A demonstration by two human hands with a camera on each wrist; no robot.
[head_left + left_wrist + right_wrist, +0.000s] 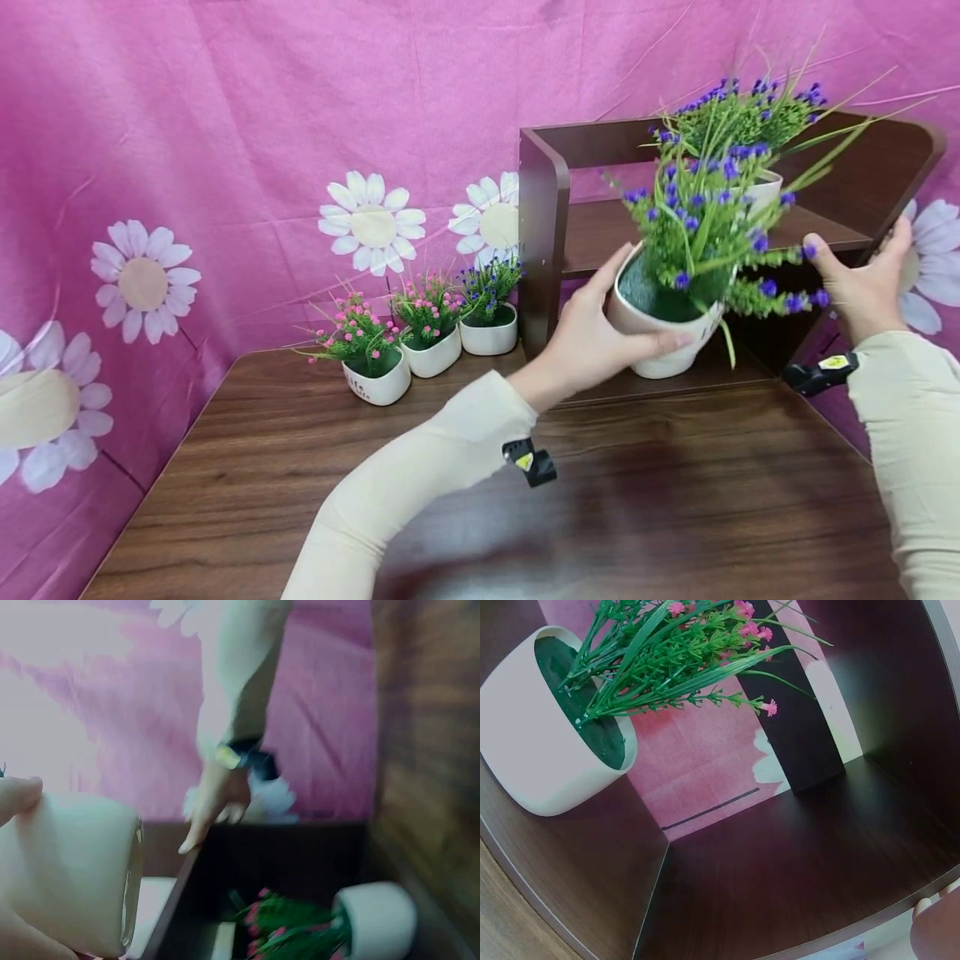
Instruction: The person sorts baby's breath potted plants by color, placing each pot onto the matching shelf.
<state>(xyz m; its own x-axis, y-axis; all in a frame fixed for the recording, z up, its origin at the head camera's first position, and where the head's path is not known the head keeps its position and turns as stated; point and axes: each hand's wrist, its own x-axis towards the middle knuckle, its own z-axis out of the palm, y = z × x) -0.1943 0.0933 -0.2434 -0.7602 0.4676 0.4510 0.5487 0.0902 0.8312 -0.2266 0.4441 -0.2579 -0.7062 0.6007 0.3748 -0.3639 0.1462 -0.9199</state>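
My left hand (596,329) grips a white pot (671,350) of purple artificial flowers (690,217), thumb across its front and fingers round its left side. In the head view the pot is tilted before the dark brown shelf unit (543,242). The same pot (75,870) fills the left of the left wrist view. My right hand (870,283) is beside the shelf unit's right side, thumb and fingers spread, holding no pot. In the left wrist view, a finger of the right hand (214,799) reaches the shelf board's edge.
Another white pot (765,187) of purple flowers stands on the upper shelf. A pink-flowered pot (547,735) sits in the lower compartment. Left of the unit, pink-flowered pots (378,383) and a purple-flowered pot (489,333) line the wooden table (300,458). A pink cloth (262,100) hangs behind.
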